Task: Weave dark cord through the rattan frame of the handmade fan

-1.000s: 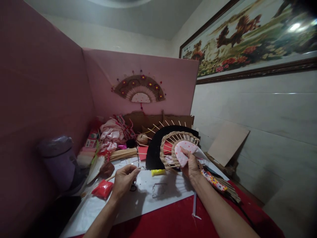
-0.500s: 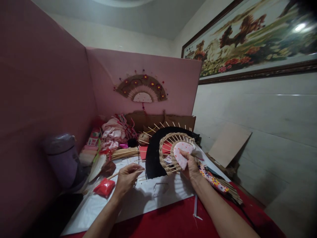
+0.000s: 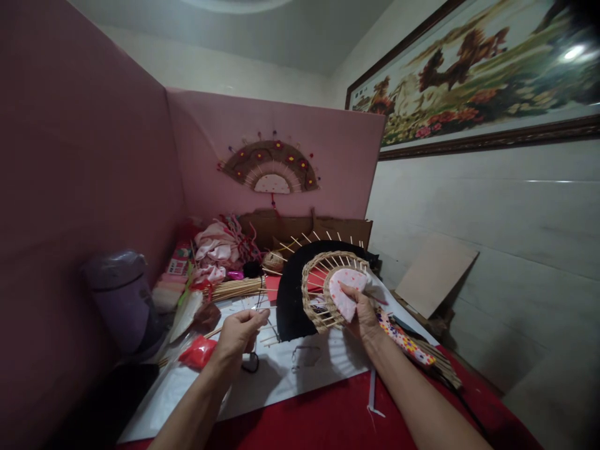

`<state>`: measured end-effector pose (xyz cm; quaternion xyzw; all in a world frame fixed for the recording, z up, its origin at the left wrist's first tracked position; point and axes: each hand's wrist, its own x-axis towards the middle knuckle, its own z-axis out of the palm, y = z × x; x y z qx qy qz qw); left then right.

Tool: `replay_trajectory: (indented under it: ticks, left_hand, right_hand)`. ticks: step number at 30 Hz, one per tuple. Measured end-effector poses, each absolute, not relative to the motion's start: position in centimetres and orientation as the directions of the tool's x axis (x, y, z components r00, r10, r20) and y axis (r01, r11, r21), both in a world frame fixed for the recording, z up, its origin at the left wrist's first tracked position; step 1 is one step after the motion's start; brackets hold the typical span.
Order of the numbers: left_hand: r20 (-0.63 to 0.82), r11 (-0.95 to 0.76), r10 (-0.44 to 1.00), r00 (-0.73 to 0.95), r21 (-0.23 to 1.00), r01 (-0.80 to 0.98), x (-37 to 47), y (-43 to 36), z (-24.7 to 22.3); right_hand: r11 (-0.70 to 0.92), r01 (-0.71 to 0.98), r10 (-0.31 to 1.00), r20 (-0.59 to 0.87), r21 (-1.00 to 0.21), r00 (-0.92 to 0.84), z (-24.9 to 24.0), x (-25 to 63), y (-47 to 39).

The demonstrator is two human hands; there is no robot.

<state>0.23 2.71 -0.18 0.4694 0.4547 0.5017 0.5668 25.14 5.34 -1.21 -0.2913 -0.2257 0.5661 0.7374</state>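
My right hand [image 3: 364, 317] grips a fan by its half-round pink spotted cloth centre [image 3: 345, 290], thumb on the front face. Around that centre run a woven cord band [image 3: 315, 312] and a wide black cloth band [image 3: 291, 300]. Thin wooden sticks [image 3: 319, 235] radiate past the outer edge. To the left of the fan, my left hand [image 3: 241, 330] is closed in a pinch near the lower stick ends. What sits between its fingertips, if anything, I cannot make out. A small dark loop [image 3: 250, 362] shows just below this hand.
White sheet [image 3: 262, 394] over a red cloth [image 3: 328, 419]. At left are a red packet [image 3: 197, 352], a bundle of sticks [image 3: 237, 289], pink fabric [image 3: 218, 244] and a lilac container [image 3: 119, 306]. A flower-patterned handle [image 3: 405, 340] lies at right. Another fan [image 3: 272, 165] hangs behind.
My left hand has shifted slightly up and left, its fingertips away from the lower stick end. The dark loop below it has come into view. My right hand keeps its hold on the fan.
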Motion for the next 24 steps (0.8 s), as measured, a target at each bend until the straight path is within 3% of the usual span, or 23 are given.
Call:
replay_trajectory:
  ticks: [3,9,14,19,21,24]
  left_hand:
    - [-0.116,0.157,0.971,0.209,0.969,-0.189,-0.2,2.6,0.0]
    - [-0.027,0.02,0.985,0.168,0.999,0.039,-0.5,2.8,0.1]
    - [0.187,-0.213,0.969,0.162,0.964,0.16,-0.5,2.9,0.1]
    - [0.43,-0.444,0.894,0.129,0.809,0.385,-0.8,2.9,-0.2]
    - [0.44,-0.455,0.888,0.137,0.794,0.403,-0.8,2.8,-0.3]
    - [0.35,-0.379,0.925,0.146,0.878,0.292,-0.7,2.8,-0.1]
  right_hand:
    - [0.166,-0.734,0.964,-0.047,-0.658,0.26,-1.3,25.2,5.6]
    - [0.195,-0.695,0.953,-0.033,-0.692,0.3,-1.4,25.3,5.8]
    - [0.181,-0.671,0.953,-0.039,-0.719,0.3,-1.6,25.7,6.0]
    - [0.094,-0.679,0.971,-0.084,-0.728,0.224,-1.3,25.7,5.8]
    - [0.079,-0.674,0.975,-0.083,-0.734,0.205,-1.0,25.5,5.4]
    - [0.085,-0.66,0.974,-0.077,-0.746,0.213,-0.6,25.1,5.0]
